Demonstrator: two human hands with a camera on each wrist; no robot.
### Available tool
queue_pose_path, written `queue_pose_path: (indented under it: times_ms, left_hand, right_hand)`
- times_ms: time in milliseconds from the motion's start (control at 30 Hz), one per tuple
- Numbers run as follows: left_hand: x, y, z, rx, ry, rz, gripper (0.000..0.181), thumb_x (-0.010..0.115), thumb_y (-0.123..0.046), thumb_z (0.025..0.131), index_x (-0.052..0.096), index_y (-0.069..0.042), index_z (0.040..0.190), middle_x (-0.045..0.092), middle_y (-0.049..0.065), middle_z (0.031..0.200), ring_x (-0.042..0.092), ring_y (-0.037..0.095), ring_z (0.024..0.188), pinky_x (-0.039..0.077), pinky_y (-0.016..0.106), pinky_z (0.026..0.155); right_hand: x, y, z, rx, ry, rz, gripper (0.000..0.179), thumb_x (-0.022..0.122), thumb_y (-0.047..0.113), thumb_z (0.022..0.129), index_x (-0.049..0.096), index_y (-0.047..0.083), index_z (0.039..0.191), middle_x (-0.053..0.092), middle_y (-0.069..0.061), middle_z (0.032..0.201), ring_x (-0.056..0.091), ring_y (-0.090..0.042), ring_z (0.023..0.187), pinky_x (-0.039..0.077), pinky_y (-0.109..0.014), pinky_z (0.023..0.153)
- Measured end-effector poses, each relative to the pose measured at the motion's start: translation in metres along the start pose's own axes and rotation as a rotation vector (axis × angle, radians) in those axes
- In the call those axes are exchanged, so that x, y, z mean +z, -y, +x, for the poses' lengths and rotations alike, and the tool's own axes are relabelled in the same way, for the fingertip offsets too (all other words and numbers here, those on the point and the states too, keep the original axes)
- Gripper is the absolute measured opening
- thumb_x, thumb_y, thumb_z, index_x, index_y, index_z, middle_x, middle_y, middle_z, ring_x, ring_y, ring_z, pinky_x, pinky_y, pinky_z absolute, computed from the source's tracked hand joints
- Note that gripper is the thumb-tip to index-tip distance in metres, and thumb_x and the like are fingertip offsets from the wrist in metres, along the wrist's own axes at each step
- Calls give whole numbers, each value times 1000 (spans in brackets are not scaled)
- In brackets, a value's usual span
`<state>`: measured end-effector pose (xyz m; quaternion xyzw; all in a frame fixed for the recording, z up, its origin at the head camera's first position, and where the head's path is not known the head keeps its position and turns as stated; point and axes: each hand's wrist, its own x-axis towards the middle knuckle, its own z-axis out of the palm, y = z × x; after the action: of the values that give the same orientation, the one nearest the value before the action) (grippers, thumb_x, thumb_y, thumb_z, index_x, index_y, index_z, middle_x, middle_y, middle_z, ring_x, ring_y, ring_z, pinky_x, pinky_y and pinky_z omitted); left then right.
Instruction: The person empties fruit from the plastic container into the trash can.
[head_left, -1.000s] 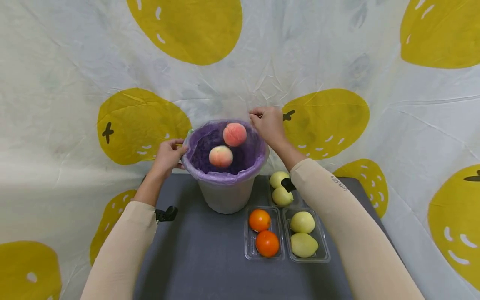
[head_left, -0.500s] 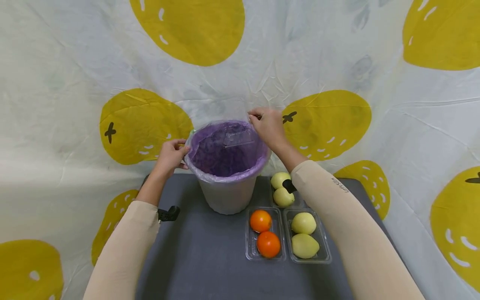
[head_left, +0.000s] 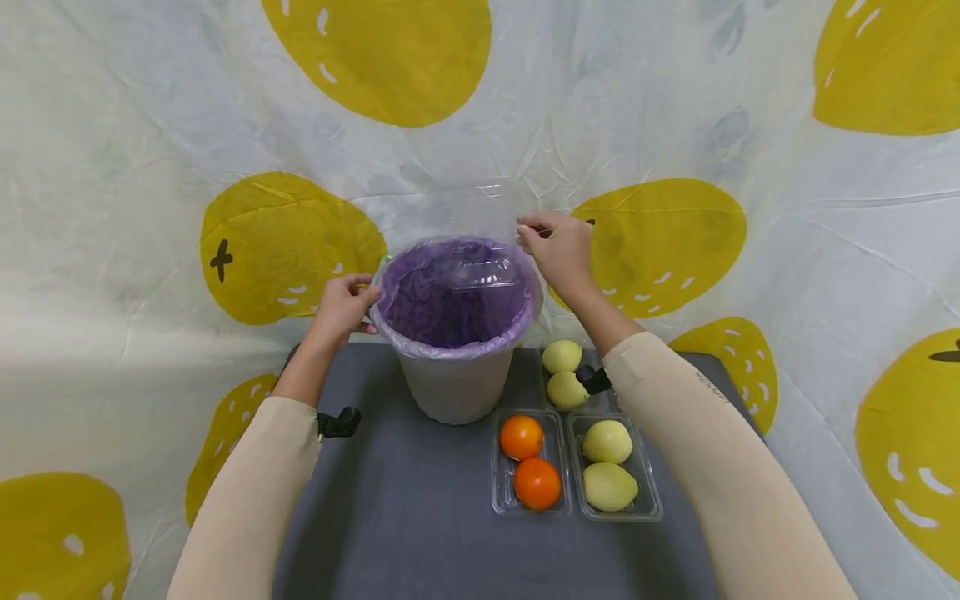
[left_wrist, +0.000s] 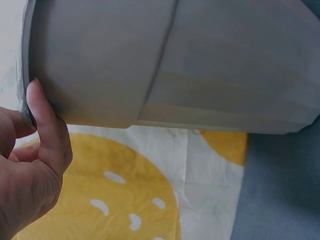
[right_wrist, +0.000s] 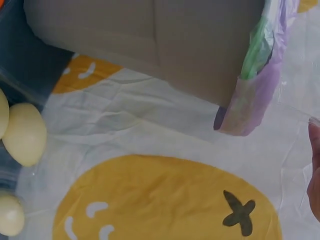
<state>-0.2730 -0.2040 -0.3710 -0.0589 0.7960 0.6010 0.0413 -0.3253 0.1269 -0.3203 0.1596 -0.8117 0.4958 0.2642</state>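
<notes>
My left hand point(head_left: 343, 308) pinches the rim of a pale waste bin point(head_left: 453, 387) on its left side, thumb on one side of the rim and fingers on the outer wall point(left_wrist: 100, 65) in the left wrist view. A purple bin bag point(head_left: 457, 346) lines the bin and folds over its rim. Above the bin's far right side, my right hand point(head_left: 558, 250) pinches the edge of a clear plastic tray point(head_left: 483, 271), tilted steeply over the opening. No fruit shows in this tray. The right wrist view catches only fingertips point(right_wrist: 315, 165) at its edge.
Right of the bin on the dark table point(head_left: 405, 517) stand three clear trays: one with two orange round fruits point(head_left: 537, 483), one with two pale yellow-green fruits point(head_left: 610, 487), and another with similar fruits point(head_left: 567, 390) behind. A lemon-patterned cloth point(head_left: 465, 158) hangs close behind the bin.
Two peaches, seen over the bin's opening a second ago, have dropped from view into the bin. My right hand has moved slightly right with the tray. The left hand keeps its hold.
</notes>
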Motion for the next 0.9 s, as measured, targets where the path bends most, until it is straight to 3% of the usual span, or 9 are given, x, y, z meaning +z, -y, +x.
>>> queue_pose_path:
  times_ms: [233,533,767,900]
  left_hand:
    - [2,0,1,2,9,3,51,55,-20,109,43,-2,155,54,11,114,60,12,75,62,26,57]
    - [-1,-1,2,6,-3,-1,51,55,-19,108,44,-2,154,53,10,112,60,13,75,61,25,56]
    - [-2,-4,2,16,-4,5,53,56,-20,108,43,-1,155,52,10,112,58,12,74,61,25,56]
    - [-1,-3,1,9,-5,-3,51,56,-20,108,45,-1,153,51,10,111,58,11,72,60,24,55]
  right_hand:
    - [-19,-7,-7,143,-30,194,23,77,10,94,78,-9,108,77,-23,97,73,-3,68,62,-18,66]
    - [-46,-7,-13,208,-75,364,26,78,7,91,75,-15,105,76,-2,82,74,-10,68,63,-21,67]
    - [-70,-10,-22,223,-104,447,22,77,1,91,73,-18,102,75,-5,80,75,-14,68,63,-23,68]
    - [-88,-14,-29,230,-122,499,15,76,0,91,76,-11,100,76,-8,82,76,-17,70,64,-26,69]
